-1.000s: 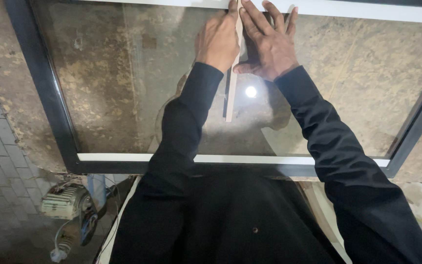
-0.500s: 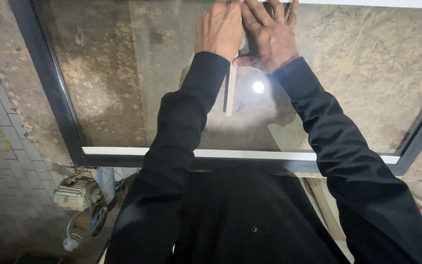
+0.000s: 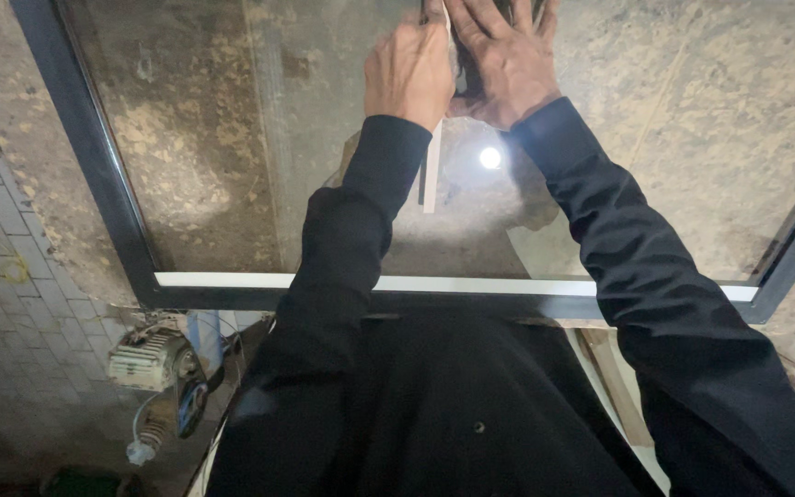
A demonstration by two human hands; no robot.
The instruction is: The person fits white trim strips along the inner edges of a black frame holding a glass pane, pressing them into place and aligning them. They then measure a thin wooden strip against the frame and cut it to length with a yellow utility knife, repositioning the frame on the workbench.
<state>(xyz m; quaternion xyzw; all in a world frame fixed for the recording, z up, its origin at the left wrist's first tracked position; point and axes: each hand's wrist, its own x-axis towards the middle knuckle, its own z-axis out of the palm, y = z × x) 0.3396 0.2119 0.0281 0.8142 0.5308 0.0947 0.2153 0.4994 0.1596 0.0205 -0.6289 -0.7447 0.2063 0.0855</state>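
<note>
- Lower left of the frame: a small motor sits on the floor.
- Upper centre: the left hand presses, grip curled around a white strip lying on the glass pane.
- Right hand lies spread flat beside it; uneven pressure could let the strip slip crooked.

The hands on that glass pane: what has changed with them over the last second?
Both hands have slid further up the glass pane, toward its far edge. The left hand and right hand still lie flat side by side, the thin white strip still hanging between them. The dark frame and its near white strip have not moved.
</note>
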